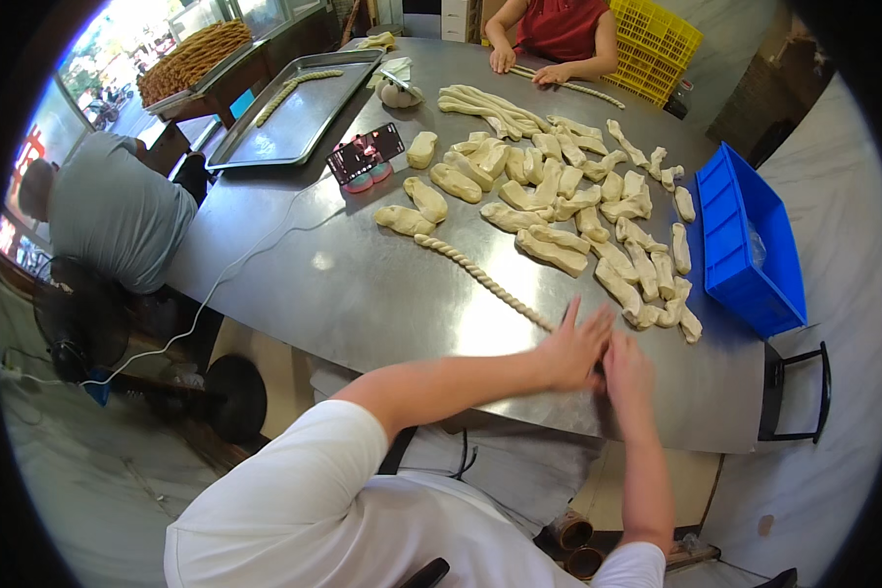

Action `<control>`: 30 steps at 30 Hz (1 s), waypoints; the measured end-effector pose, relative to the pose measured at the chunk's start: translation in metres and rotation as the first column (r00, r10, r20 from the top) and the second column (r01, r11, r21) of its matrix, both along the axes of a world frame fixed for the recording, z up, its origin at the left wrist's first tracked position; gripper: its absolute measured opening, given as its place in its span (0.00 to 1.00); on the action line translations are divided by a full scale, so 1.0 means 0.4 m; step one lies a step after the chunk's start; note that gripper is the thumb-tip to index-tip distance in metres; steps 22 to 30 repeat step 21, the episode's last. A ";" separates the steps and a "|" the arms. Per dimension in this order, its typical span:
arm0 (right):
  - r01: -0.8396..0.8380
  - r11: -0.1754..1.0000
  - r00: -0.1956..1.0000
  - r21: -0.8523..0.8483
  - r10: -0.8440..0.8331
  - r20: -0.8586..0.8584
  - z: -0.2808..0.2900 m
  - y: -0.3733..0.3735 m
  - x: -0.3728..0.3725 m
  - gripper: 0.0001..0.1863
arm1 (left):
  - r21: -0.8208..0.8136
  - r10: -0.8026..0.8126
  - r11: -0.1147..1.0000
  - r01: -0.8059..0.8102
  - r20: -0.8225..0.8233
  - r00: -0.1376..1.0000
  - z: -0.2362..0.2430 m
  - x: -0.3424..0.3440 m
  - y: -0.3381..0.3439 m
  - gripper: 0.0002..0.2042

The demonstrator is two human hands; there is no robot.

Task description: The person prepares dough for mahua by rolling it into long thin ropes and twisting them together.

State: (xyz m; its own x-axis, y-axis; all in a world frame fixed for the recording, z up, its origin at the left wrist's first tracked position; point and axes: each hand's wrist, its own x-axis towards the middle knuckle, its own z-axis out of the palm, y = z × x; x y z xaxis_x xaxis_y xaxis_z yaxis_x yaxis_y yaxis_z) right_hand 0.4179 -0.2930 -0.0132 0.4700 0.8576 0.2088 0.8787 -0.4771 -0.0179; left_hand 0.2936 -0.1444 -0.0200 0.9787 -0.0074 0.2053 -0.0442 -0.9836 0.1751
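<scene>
A twisted dough rope [485, 279] lies slantwise on the steel table, its near end reaching my left hand [570, 355]. My left hand is open, its fingers stretched out and the thumb apart. Close against it on the right is my right hand [625, 374], its fingers partly hidden and slightly blurred. Whether dough lies between the two hands is hidden. Beyond them many cut dough pieces [551, 250] are spread over the table, several nearly touching one another. Longer uncut dough strips [490, 108] lie behind these pieces.
The steel table [363, 294] carries a phone [366, 154] with a white cable and a metal tray [294, 113] holding a dough twist. A blue crate [745, 240] stands right. Across, a person's hands [551, 74] touch a dough rope; another person [118, 211] is at left.
</scene>
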 end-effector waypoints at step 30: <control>0.093 0.954 0.962 -0.284 -0.160 -0.221 0.011 -0.064 -0.033 0.15 | 0.089 0.016 0.996 -0.007 -0.100 0.995 -0.019 0.037 -0.013 0.55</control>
